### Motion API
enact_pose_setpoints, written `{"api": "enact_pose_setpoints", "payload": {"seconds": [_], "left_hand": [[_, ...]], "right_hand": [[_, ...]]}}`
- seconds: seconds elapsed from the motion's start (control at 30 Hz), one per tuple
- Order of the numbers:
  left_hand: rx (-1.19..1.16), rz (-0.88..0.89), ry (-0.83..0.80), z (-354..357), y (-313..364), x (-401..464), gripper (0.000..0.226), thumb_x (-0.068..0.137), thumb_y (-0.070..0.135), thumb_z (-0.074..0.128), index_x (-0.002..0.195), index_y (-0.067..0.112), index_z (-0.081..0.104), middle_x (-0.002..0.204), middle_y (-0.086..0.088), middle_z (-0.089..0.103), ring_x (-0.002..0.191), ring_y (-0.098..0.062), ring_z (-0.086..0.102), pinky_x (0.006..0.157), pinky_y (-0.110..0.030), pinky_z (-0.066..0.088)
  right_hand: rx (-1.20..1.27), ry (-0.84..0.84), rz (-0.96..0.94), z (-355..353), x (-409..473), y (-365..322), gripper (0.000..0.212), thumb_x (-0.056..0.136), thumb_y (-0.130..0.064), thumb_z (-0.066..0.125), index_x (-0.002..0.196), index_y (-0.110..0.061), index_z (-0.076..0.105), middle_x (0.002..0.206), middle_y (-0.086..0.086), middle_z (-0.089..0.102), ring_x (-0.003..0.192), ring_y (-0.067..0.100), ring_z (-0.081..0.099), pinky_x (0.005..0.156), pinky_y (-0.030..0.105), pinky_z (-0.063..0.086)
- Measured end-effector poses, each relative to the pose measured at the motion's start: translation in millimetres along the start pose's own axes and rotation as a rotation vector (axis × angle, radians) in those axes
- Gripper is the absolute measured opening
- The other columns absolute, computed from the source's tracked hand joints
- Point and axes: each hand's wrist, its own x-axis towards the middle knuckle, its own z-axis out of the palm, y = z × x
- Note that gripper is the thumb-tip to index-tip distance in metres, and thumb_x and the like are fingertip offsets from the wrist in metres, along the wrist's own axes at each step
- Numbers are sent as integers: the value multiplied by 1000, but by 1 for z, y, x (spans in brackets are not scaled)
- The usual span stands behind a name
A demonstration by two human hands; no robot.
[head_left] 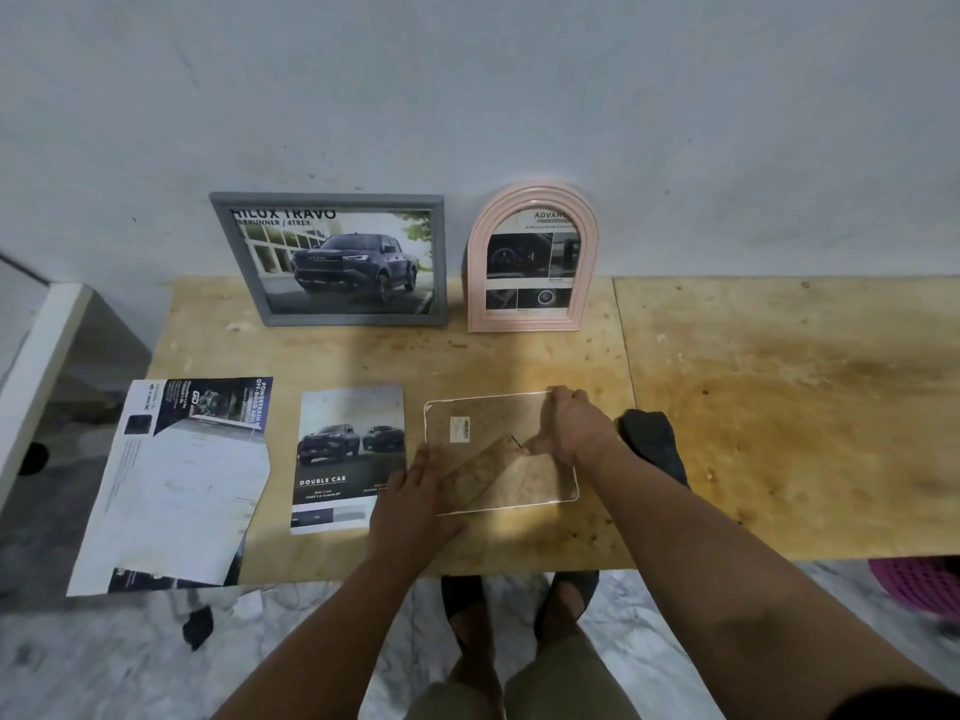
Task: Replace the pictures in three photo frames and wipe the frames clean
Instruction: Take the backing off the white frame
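Against the wall on my plywood worktop (779, 407) stand the grey frame (332, 259) and, beside it, the pink arched frame (532, 257), both filled. Nearer me than the grey frame, the clear frame (498, 454) lies empty: left hand (415, 496) flat on its edge, right hand (574, 423) pinching its stand; one picture and wiping seem left.

Both hands (498, 459) on clear frame (467, 418) – dark cloth (652, 441) beside

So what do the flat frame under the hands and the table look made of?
Flat frame: looks like clear acrylic or glass, glossy; the table's grain shows straight through it and only its rounded edge catches light. Table: looks like unfinished plywood, matte, with pale grain, stains and a seam between two boards.
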Motion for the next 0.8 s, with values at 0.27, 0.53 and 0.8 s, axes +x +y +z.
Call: {"api": "enact_pose_setpoints", "payload": {"seconds": [0.27, 0.53, 0.8], "left_hand": [[-26, -42, 36, -2, 5, 3, 108, 81, 60, 71, 161, 31, 6, 162, 11, 33, 128, -28, 45, 96, -40, 49], [30, -48, 9, -8, 12, 3, 110, 86, 54, 67, 160, 29, -10, 162, 4, 33, 131, -27, 43, 93, -39, 51], [59, -27, -1, -10, 11, 4, 108, 86, 55, 69, 161, 29, -5, 165, 4, 28, 132, -28, 46, 95, -41, 50]], "right_hand": [[9, -27, 40, -12, 10, -7, 117, 54, -52, 97, 140, -6, 32, 133, 17, 41, 124, 38, 51, 101, 46, 50], [103, -29, 54, -20, 7, -9, 99, 60, -38, 98, 128, -8, 32, 119, 16, 55, 110, 33, 60, 92, 44, 54], [93, 31, 62, -11, -8, -4, 90, 64, -42, 96, 127, -7, 41, 112, 12, 61, 103, 29, 64, 77, 35, 52]]}}
